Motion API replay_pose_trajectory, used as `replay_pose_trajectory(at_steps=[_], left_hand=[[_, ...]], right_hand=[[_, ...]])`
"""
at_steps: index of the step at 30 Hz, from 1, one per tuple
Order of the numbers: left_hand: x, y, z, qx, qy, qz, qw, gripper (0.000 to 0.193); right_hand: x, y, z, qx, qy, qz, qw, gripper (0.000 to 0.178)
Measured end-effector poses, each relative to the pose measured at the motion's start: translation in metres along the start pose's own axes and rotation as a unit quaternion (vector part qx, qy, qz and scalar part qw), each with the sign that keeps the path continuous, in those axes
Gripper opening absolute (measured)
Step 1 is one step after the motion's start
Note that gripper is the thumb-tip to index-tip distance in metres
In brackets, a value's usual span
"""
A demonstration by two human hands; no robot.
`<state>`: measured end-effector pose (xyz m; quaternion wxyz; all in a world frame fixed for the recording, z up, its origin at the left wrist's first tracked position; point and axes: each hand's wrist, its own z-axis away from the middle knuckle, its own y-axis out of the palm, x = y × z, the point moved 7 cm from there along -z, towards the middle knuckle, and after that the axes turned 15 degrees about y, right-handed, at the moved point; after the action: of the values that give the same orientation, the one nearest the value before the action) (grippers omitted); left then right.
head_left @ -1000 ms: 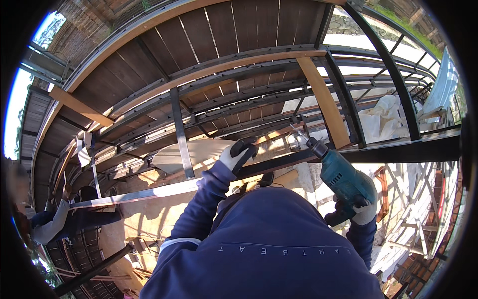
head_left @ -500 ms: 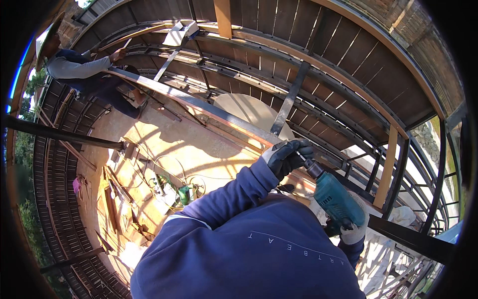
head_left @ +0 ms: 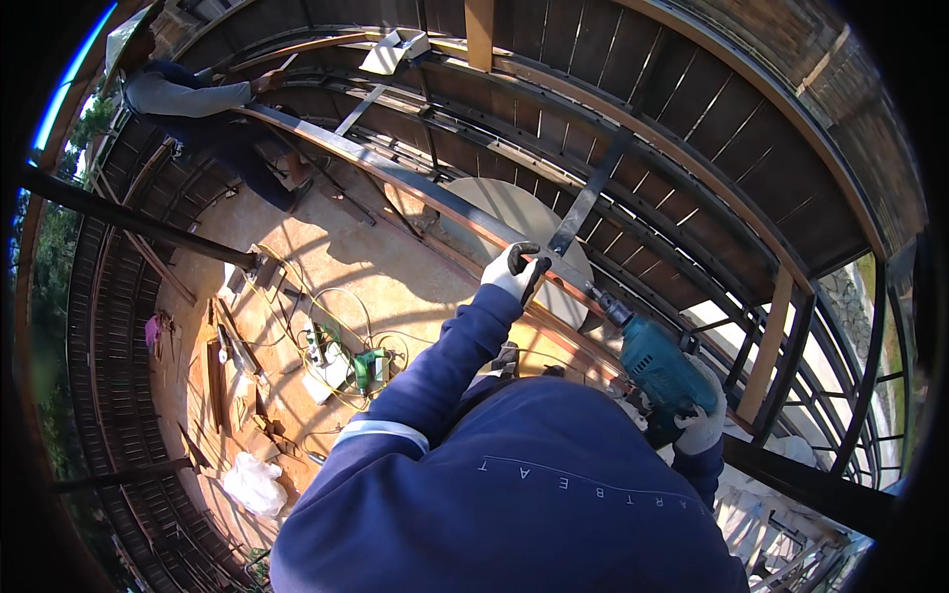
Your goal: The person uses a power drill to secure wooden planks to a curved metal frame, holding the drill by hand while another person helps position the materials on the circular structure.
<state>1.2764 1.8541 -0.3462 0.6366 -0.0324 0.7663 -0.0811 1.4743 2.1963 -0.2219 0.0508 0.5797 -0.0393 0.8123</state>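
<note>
Right hand [head_left: 704, 429]: partly hidden by drill [head_left: 660, 368]
Jacket [head_left: 494, 494]: below-left of drill, bottom cut off
Foliage [head_left: 54, 277]: far left of drill, blurred

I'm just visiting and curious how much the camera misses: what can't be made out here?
Head view: most fingers of the right hand, hidden by the drill.
Head view: whether the drill's tip touches the beam; too small.
Head view: whether the left hand grips anything; its own glove covers that.
Head view: the white bag's contents, if any, hidden by its folds.
</note>
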Motion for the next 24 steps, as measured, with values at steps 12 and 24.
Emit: replay_pose_trajectory(at_steps=[12, 24], left_hand=[[-0.037, 0.05, -0.048, 0.239, 0.185, -0.445, 0.843, 0.027], [0.032, 0.025, 0.048, 0.081, -0.181, 0.624, 0.756, 0.019]], right_hand=[[-0.012, -0.058, 0.028, -0.074, -0.058, -0.033, 0.995, 0.093], [-0.03, -0.051, -0.019, 0.115, 0.039, -0.248, 0.961, 0.061]])
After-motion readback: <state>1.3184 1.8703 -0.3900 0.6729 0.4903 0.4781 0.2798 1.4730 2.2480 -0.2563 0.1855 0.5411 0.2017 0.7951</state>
